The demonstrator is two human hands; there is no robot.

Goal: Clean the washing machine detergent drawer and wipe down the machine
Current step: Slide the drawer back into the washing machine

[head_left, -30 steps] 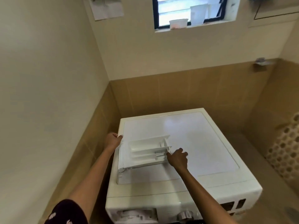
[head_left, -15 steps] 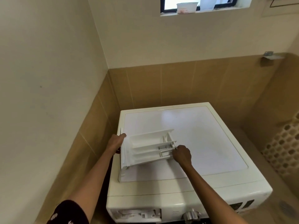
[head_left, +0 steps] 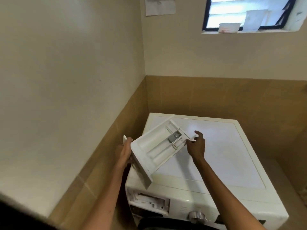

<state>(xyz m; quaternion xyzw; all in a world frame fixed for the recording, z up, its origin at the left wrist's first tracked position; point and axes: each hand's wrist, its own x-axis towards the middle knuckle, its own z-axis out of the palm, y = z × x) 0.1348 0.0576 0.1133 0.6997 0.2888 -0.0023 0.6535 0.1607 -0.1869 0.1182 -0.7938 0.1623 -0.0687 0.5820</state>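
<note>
No readable text anywhere. Paper sheet (head_left: pixel 160 5) on the wall has marks, too blurred to read. Tub (head_left: pixel 229 27) on the window sill shows a red smudge, illegible. Washing machine (head_left: pixel 216 163) panel markings by the dial (head_left: pixel 196 216) are too small to make out.

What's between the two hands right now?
The detergent drawer, head view. The left hand grips its front panel end; the right hand meets its far end, above the washing machine top.
</note>
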